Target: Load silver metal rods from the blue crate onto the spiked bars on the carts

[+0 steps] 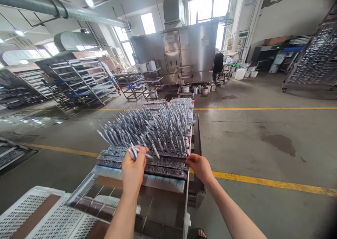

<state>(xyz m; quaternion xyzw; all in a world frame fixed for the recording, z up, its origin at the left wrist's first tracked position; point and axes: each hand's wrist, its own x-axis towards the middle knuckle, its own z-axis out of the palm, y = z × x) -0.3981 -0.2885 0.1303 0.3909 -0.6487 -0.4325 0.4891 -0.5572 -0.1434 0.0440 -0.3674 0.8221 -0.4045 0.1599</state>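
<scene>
A concrete floor (263, 144) marked with yellow lines runs back to a tall steel machine (181, 52), with wheeled shelf racks (79, 77) to the left of it. Close in front stands a trolley (184, 196) carrying a dark tray (163, 172) packed with upright grey pointed pieces (158, 126). A white perforated crate (39, 214) lies at the lower left. The right hand (200, 167) rests its fingertips on the tray's right edge; whether it grips is unclear. The left hand (133, 172) is closed around a small bundle of silvery pieces (135, 151), held just above the tray's near edge.
</scene>
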